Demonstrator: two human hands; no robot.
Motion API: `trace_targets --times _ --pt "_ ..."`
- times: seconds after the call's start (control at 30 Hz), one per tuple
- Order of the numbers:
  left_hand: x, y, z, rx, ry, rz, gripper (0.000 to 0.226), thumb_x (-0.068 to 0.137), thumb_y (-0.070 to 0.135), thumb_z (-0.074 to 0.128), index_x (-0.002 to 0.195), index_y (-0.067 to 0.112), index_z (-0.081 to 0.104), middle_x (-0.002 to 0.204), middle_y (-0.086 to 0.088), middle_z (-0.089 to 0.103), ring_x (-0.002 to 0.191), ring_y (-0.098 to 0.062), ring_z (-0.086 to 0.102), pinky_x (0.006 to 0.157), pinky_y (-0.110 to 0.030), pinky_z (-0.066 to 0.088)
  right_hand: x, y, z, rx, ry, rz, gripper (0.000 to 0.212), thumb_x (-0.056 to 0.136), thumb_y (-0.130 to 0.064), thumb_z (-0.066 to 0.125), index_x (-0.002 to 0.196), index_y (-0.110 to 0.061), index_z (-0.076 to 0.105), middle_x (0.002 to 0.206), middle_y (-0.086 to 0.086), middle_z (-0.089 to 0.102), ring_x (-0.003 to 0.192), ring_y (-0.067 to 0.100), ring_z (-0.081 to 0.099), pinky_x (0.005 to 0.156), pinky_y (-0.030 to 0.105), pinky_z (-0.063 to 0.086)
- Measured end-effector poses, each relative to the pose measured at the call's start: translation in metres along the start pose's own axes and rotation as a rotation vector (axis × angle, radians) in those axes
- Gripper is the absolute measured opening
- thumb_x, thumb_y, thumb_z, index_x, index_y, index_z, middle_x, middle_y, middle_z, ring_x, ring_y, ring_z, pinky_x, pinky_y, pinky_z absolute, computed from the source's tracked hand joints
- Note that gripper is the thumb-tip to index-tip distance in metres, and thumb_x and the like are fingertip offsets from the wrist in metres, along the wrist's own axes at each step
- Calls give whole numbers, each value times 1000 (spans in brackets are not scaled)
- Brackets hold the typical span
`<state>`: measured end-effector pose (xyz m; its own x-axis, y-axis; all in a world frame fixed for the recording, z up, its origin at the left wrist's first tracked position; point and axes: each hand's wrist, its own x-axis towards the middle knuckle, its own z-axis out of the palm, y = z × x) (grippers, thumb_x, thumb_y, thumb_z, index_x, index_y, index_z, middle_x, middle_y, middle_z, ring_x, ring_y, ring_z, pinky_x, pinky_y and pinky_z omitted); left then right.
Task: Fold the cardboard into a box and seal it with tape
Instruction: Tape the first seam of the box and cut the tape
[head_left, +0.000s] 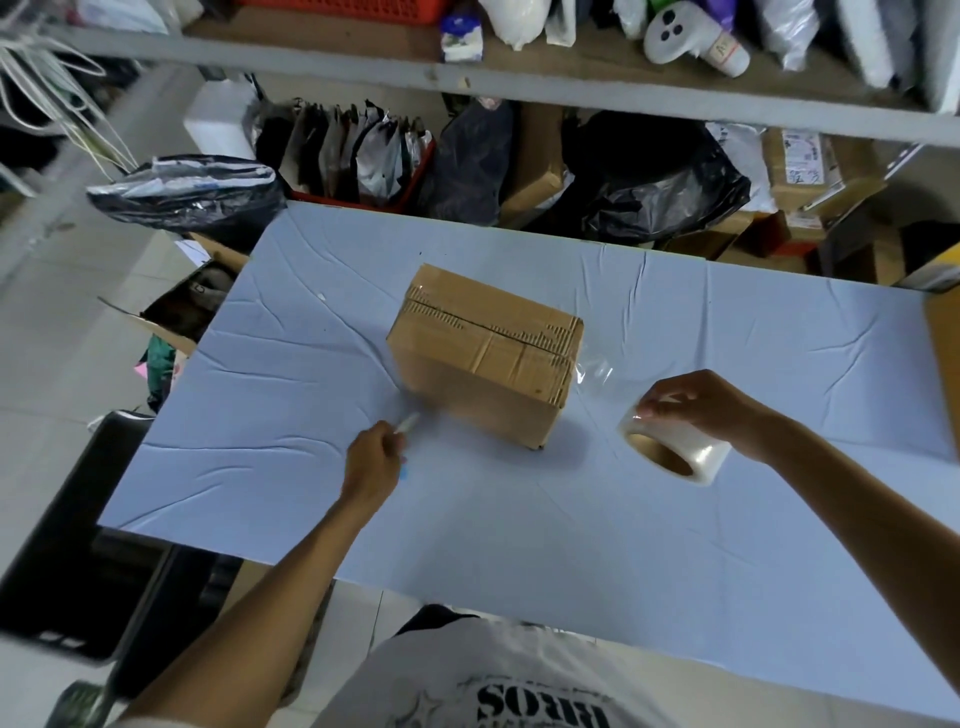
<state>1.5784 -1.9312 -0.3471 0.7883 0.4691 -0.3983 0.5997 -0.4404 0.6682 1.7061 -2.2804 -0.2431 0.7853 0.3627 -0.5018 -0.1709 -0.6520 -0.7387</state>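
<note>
Head view: closed cardboard box sits mid-table, flaps taped. Right of box, right hand pinches tape roll; clear strip runs to the box edge. Left of box, left hand grips a small cutter.

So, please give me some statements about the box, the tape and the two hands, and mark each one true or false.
1. The cardboard box stands closed on the table. True.
2. The right hand holds the tape roll. True.
3. The tape roll is brown and opaque. False: it is clear.
4. The left hand is empty. False: it grips a small pale tool, blurred, maybe a cutter.
5. A strip of clear tape runs from the box toward the roll. True.
6. The left hand rests on the box top. False: it is beside the box.
</note>
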Motion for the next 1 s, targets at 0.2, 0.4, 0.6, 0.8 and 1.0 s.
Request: trace_targets --times 0.2,0.4,0.6,0.8,1.0 --pt "-81 83 -12 8 -451 429 19 95 16 54 77 14 59 69 7 60 60 -5 54 57 -20 42 -5 2 0 -5 2 9 5 80 -17 75 82 -12 75 92 11 73 88 21 64 81 27 42" --pt "-92 166 -1 -75 -83 824 18 95 20 57 80 11 63 68 4 60 62 -10 53 55 -18 39 -14 -1 -4 15 37 44 13 81 -25 74 85 -13 75 85 1 69 79 14 59 71 24 41" --pt "-84 189 31 -89 86 652 25 87 17 62 69 12 46 55 6 47 49 -11 42 48 -17 32 -18 -1 -5 48 60 38 13 80 -29 75 81 -16 76 87 2 70 86 19 61 76 27 40" --pt "-78 192 43 -122 16 608 27 88 33 65 70 15 58 56 9 52 54 -11 46 50 -21 35 -24 -4 -7 56 64 44 17 81 -32 73 84 -15 75 86 3 67 78 17 58 66 24 39" --pt "-78 196 42 -64 123 588 33 96 30 52 71 9 45 54 5 42 51 -14 38 50 -24 28 -28 -4 -11 55 79 59 18 80 -32 74 84 -15 75 85 2 67 75 14 57 64 23 39"
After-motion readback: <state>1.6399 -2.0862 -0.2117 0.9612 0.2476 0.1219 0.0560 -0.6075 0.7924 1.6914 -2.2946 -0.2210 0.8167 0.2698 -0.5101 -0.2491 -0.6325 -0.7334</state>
